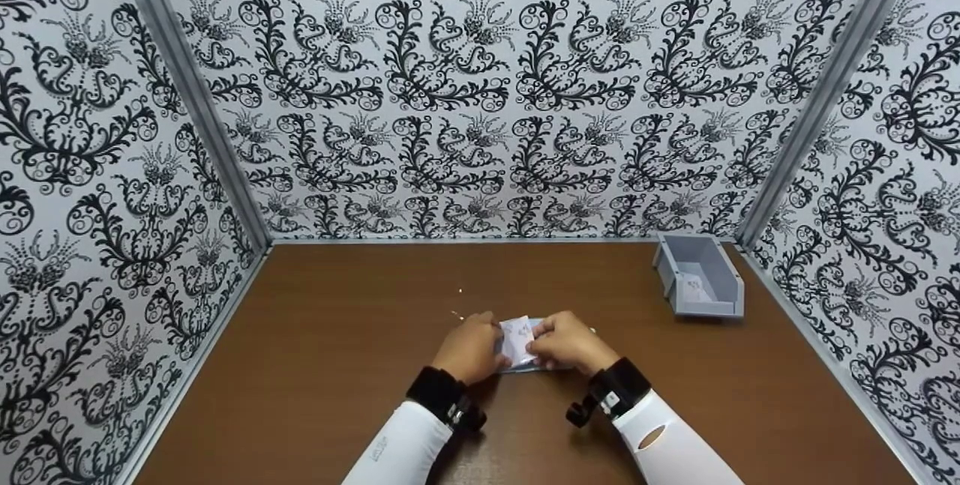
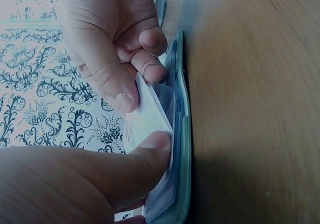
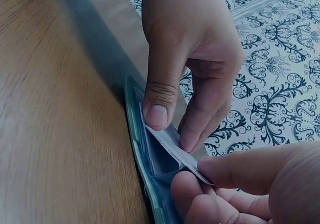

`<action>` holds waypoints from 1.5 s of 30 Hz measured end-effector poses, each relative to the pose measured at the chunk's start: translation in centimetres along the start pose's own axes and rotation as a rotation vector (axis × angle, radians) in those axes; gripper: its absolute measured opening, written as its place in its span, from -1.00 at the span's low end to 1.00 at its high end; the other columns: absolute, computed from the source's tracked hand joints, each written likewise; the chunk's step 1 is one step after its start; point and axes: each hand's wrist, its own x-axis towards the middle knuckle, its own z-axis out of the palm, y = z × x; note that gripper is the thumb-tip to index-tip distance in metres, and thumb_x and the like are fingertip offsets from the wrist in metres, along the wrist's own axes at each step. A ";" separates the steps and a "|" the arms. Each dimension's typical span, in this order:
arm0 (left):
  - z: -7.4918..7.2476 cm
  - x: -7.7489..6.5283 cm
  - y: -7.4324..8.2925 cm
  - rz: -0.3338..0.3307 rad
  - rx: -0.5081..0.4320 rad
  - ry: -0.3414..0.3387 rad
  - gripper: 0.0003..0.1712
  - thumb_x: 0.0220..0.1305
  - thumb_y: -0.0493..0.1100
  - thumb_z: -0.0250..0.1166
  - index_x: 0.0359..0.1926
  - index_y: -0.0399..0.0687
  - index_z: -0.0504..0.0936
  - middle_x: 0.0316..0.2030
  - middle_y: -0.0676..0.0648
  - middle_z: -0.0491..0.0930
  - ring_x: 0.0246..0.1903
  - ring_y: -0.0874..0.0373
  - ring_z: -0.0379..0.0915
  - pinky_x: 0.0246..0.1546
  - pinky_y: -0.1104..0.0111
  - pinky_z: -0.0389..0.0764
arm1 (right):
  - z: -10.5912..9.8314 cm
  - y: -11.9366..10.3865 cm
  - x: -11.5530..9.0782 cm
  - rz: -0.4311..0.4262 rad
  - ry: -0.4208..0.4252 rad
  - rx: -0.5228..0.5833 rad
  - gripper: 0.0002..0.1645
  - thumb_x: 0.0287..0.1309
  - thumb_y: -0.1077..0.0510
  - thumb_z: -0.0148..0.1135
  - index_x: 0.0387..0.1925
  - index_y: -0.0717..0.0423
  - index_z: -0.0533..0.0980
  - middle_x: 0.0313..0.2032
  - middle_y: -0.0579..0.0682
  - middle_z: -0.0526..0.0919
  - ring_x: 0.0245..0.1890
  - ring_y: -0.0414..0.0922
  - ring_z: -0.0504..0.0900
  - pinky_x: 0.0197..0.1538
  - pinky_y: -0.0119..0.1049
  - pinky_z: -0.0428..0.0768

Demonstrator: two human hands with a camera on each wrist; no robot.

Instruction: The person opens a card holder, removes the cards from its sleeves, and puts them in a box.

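A small booklet-like card holder [image 2: 185, 154] with a teal edge and clear sleeves lies on the wooden table, in front of the person. Over it sits a white card [image 1: 516, 339] with a faint dark print, tilted up from the sleeves. My left hand [image 1: 466, 348] holds the holder's left side, its thumb [image 2: 152, 146] pressing on the card. From the other side my right hand [image 1: 570, 341] pinches a corner of the card between thumb and fingers. Whether the card's lower part is inside a sleeve I cannot tell.
A grey open-front bin [image 1: 709, 309] stands at the back right of the table [image 1: 337, 297], with a white printed piece inside. Tiny light specks lie beyond the left hand. Patterned walls [image 1: 450, 133] enclose the back and sides.
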 end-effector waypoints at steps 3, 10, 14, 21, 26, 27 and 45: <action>-0.1 0.0 0.0 -0.004 0.001 -0.006 -0.66 0.20 0.06 0.74 -0.24 -0.08 0.86 -0.06 -0.03 0.72 -0.01 -0.04 0.72 0.00 0.09 0.82 | 0.0 -0.1 0.0 0.011 0.020 0.008 -0.88 0.18 0.31 0.50 -0.23 0.26 0.74 -0.53 -0.06 0.73 -0.62 -0.26 0.62 -0.53 -0.46 0.61; -0.1 0.1 -0.1 -0.005 -0.001 -0.013 -0.67 0.18 0.06 0.73 -0.37 -0.02 0.80 -0.08 -0.03 0.70 -0.03 -0.04 0.70 -0.02 0.08 0.80 | -1.0 -0.3 0.0 -0.020 0.059 -0.033 -0.87 0.11 0.36 0.43 -0.27 0.30 0.76 -0.55 -0.06 0.71 -0.63 -0.24 0.58 -0.54 -0.43 0.54; -0.1 0.1 -0.1 -0.009 -0.001 -0.016 -0.67 0.18 0.06 0.73 -0.37 -0.03 0.80 -0.09 -0.03 0.70 -0.04 -0.03 0.70 -0.01 0.09 0.79 | -1.9 -0.3 0.0 -0.043 0.100 -0.096 -0.86 0.12 0.35 0.43 -0.27 0.32 0.80 -0.55 -0.07 0.67 -0.63 -0.23 0.54 -0.53 -0.40 0.49; -0.3 0.0 -0.1 -0.019 -0.003 -0.030 -0.66 0.25 0.07 0.70 -0.38 -0.01 0.77 -0.06 -0.03 0.69 -0.02 -0.01 0.68 0.01 0.09 0.78 | -3.0 -0.6 0.2 -0.043 0.213 -0.213 -0.84 0.19 0.37 0.41 -0.23 0.28 0.85 -0.40 0.01 0.77 -0.55 -0.19 0.60 -0.50 -0.40 0.53; -0.2 0.0 -0.2 -0.030 -0.002 -0.030 -0.65 0.26 0.05 0.71 -0.38 -0.03 0.75 -0.05 -0.02 0.70 0.00 -0.01 0.69 0.05 0.10 0.78 | -4.1 -1.0 0.2 -0.061 0.267 -0.254 -0.86 0.29 0.37 0.43 -0.19 0.36 0.82 -0.32 0.09 0.80 -0.44 -0.12 0.72 -0.44 -0.41 0.59; -0.1 0.0 -0.2 -0.031 -0.002 -0.029 -0.65 0.26 0.04 0.71 -0.38 -0.04 0.75 -0.05 -0.02 0.70 0.00 -0.02 0.69 0.06 0.10 0.78 | -4.4 -1.1 0.3 -0.064 0.277 -0.266 -0.86 0.30 0.36 0.43 -0.18 0.37 0.82 -0.31 0.11 0.81 -0.43 -0.12 0.73 -0.42 -0.41 0.60; -0.1 0.1 0.1 -0.070 0.009 -0.031 -0.65 0.27 0.09 0.70 -0.37 0.02 0.75 -0.12 0.03 0.68 -0.06 0.03 0.69 0.03 0.11 0.78 | -17.1 -0.7 -0.9 -0.023 0.490 -0.329 -0.62 0.43 0.16 0.44 0.06 0.41 0.75 -0.27 0.17 0.85 -0.48 -0.20 0.63 -0.40 -0.32 0.61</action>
